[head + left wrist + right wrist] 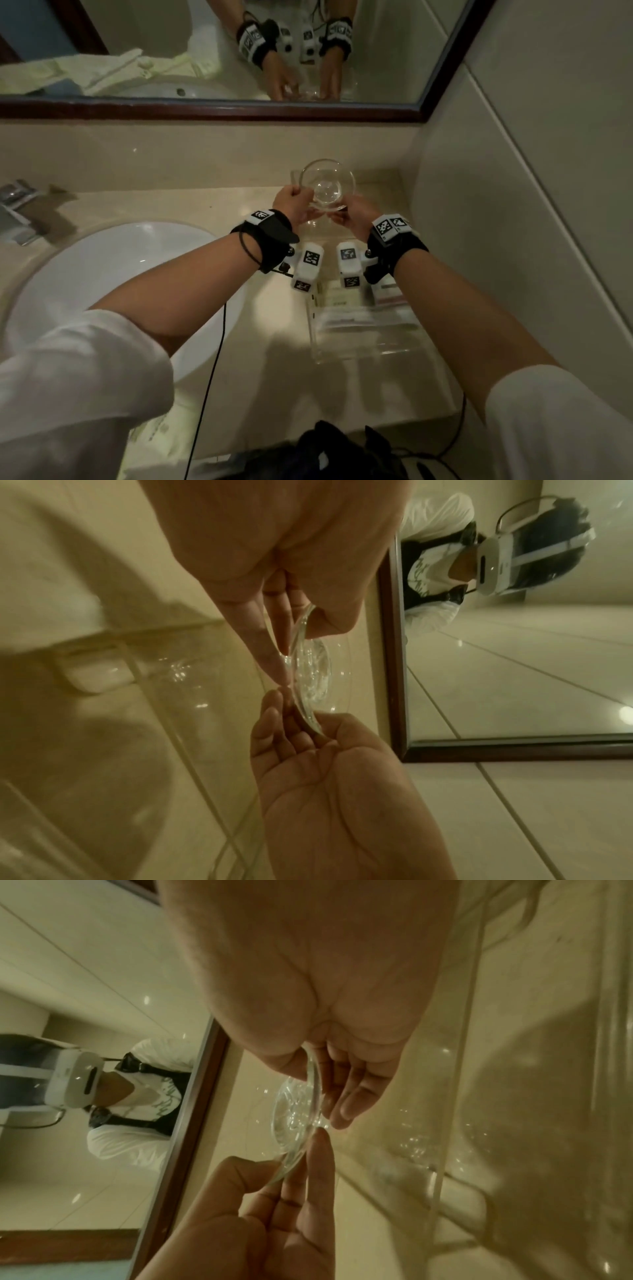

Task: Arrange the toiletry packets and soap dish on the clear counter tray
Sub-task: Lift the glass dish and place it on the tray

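glass soap dish (327, 186), just one, pinched at its rim by fingers of two hands, left hand (294, 209) and right hand (356, 214), above one clear tray (363, 346).

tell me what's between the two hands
The glass soap dish: the left hand and right hand each pinch its rim from opposite sides, above the clear tray. Clearest in the head view.
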The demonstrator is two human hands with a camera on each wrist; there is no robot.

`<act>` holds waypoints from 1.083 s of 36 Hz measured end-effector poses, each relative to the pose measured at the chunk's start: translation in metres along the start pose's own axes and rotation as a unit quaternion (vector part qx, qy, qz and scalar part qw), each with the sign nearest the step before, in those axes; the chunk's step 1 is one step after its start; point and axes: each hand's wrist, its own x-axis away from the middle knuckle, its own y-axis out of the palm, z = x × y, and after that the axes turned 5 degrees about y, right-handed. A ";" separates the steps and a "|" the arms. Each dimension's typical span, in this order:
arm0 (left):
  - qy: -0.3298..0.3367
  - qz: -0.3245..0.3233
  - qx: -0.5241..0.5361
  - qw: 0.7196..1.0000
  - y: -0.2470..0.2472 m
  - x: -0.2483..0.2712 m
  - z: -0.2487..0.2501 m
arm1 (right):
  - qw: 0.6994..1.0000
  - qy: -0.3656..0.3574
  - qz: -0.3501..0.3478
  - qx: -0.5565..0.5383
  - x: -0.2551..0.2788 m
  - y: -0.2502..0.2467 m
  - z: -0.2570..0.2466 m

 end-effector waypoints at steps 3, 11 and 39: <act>-0.010 -0.009 0.009 1.000 0.019 0.000 -0.001 | 1.000 0.009 0.024 -0.014 -0.005 -0.015 -0.001; -0.043 -0.010 0.019 0.999 0.045 -0.008 -0.019 | 0.998 0.028 0.047 -0.034 -0.020 -0.041 0.004; -0.052 -0.016 0.049 0.997 0.045 -0.032 -0.039 | 0.992 0.002 0.066 -0.106 -0.057 -0.056 0.023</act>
